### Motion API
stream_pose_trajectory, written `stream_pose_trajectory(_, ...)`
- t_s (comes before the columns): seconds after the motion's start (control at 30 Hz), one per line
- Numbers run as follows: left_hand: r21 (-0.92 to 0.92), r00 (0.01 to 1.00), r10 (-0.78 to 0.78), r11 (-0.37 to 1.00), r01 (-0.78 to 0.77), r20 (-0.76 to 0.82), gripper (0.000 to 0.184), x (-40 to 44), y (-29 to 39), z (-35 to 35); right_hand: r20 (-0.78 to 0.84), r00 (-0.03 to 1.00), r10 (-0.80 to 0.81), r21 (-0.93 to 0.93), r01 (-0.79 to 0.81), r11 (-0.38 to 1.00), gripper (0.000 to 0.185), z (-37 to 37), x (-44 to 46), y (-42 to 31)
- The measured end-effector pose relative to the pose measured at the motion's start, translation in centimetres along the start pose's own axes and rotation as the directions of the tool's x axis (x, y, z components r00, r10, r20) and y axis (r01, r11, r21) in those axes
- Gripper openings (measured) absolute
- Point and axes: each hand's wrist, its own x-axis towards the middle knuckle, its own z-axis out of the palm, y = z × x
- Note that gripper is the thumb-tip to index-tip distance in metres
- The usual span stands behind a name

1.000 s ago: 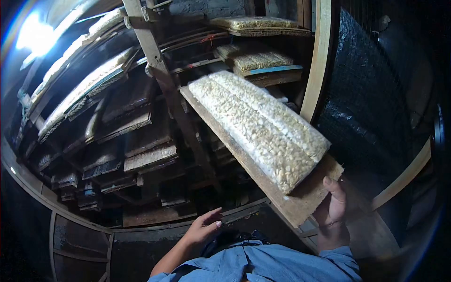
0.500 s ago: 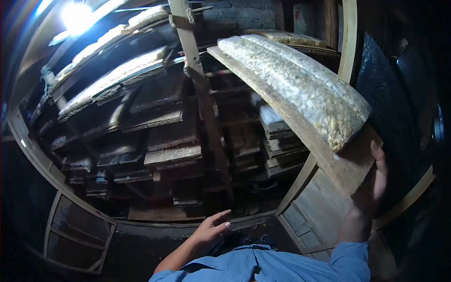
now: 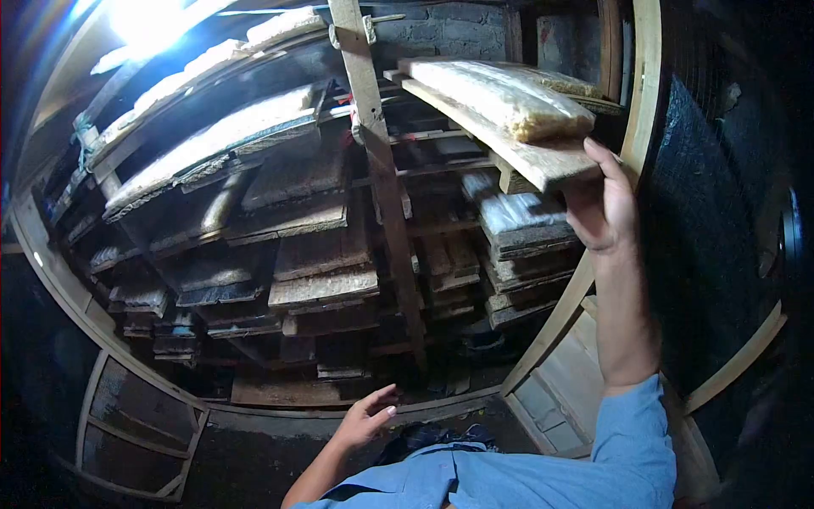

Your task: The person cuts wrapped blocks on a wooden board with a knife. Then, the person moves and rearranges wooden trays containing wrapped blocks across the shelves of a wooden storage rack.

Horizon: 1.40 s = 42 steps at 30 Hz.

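My right hand [image 3: 607, 204] grips the near end of a wooden board [image 3: 500, 136], thumb on top and palm beneath. On that board lies a pale, lumpy slab in clear wrapping [image 3: 509, 97]. The board is raised at the upper shelf level, its far end beside another wrapped slab [image 3: 564, 83]. Down near my waist, my left hand [image 3: 366, 417] holds nothing, its fingers apart.
A wooden rack with many stacked boards [image 3: 322, 284] fills the view ahead, split by an upright post [image 3: 373, 110]. A light post [image 3: 640, 93] and dark sheeting [image 3: 704, 170] stand at the right. A bright lamp [image 3: 148, 21] shines upper left.
The board with its slab has moved forward, away from me, to the upper shelf, and my right arm has stretched out with it. My left hand stays low and free.
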Motion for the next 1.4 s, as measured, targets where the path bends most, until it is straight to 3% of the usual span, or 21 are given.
stream_pose_trajectory(0.13,-0.037,0.998,0.03,0.999,-0.032,-0.058,0.055,0.0,-1.6,-2.1,-0.125,0.992,-0.03,-0.013,0.029,0.999,0.032,-0.4,5.5,3.2)
stream_pose_trajectory(0.2,-0.002,0.995,-0.047,0.999,0.047,-0.091,0.054,-0.4,0.1,-2.4,-0.095,0.995,-0.005,0.03,0.008,1.0,0.029,-0.6,8.1,4.5)
stream_pose_trajectory(0.27,-0.021,0.994,-0.009,1.0,0.007,-0.113,0.054,-0.2,-0.5,-3.3,-0.177,0.983,-0.053,-0.041,0.046,0.998,0.028,0.4,9.6,6.1)
stream_pose_trajectory(0.3,-0.029,0.993,0.024,0.999,-0.028,-0.116,0.054,-0.2,-0.7,-3.5,-0.086,0.996,-0.026,-0.005,0.026,1.0,0.027,-0.3,11.1,6.8)
stream_pose_trajectory(0.33,-0.031,0.994,0.005,0.999,-0.008,-0.111,0.054,-0.2,-0.5,-3.7,-0.204,0.978,-0.046,-0.029,0.041,0.999,0.028,-0.1,12.3,7.4)
stream_pose_trajectory(0.5,-0.11,0.988,-0.043,0.994,0.027,-0.151,0.056,0.0,-0.8,-4.5,-0.11,0.989,-0.1,-0.037,0.097,0.995,0.032,0.9,15.8,10.0)
stream_pose_trajectory(0.53,-0.108,0.986,-0.047,0.994,0.03,-0.16,0.056,0.0,-0.8,-4.6,-0.151,0.987,-0.051,-0.014,0.05,0.999,0.023,2.0,15.7,9.9)
stream_pose_trajectory(0.6,-0.116,0.982,-0.072,0.992,0.052,-0.175,0.056,-0.1,-0.6,-4.9,-0.096,0.99,-0.103,0.004,0.104,0.995,0.023,0.8,18.8,10.8)
stream_pose_trajectory(0.73,-0.103,0.986,-0.076,0.993,0.061,-0.149,0.057,0.1,-1.2,-5.9,0.001,0.999,-0.048,0.059,0.048,0.997,0.018,1.9,21.0,11.7)
stream_pose_trajectory(0.83,-0.115,0.983,-0.079,0.992,0.06,-0.166,0.057,0.4,-1.2,-6.3,-0.005,1.0,-0.019,0.087,0.019,0.996,0.02,2.2,22.1,12.5)
stream_pose_trajectory(0.9,-0.145,0.981,-0.093,0.987,0.069,-0.167,0.057,0.4,-1.6,-6.7,-0.151,0.989,0.012,0.109,0.005,0.994,0.025,3.2,21.8,12.4)
stream_pose_trajectory(0.93,-0.149,0.982,-0.094,0.986,0.07,-0.165,0.057,0.5,-1.6,-6.9,-0.097,0.995,0.026,0.129,-0.014,0.992,0.03,3.0,22.0,12.5)
stream_pose_trajectory(1.03,-0.162,0.98,-0.111,0.983,0.083,-0.167,0.057,0.7,-1.7,-7.2,-0.205,0.978,0.033,0.134,-0.005,0.991,0.031,2.8,22.8,12.9)
stream_pose_trajectory(1.07,-0.188,0.977,-0.125,0.978,0.092,-0.173,0.057,0.8,-1.6,-7.1,-0.144,0.989,0.034,0.167,-0.01,0.986,0.032,2.3,23.5,13.3)
stream_pose_trajectory(1.13,-0.13,0.977,-0.133,0.985,0.111,-0.168,0.057,1.0,-1.0,-7.3,-0.243,0.97,-0.028,0.038,0.039,0.999,0.025,1.7,23.6,13.8)
stream_pose_trajectory(1.17,-0.118,0.982,-0.088,0.991,0.069,-0.166,0.057,1.2,-1.7,-7.4,-0.165,0.986,-0.02,0.057,0.03,0.998,0.035,1.0,23.9,13.8)
stream_pose_trajectory(1.4,-0.153,0.982,-0.1,0.985,0.075,-0.163,0.054,1.6,-1.6,-7.5,-0.185,0.982,-0.025,0.052,0.036,0.998,0.031,1.4,23.4,13.9)
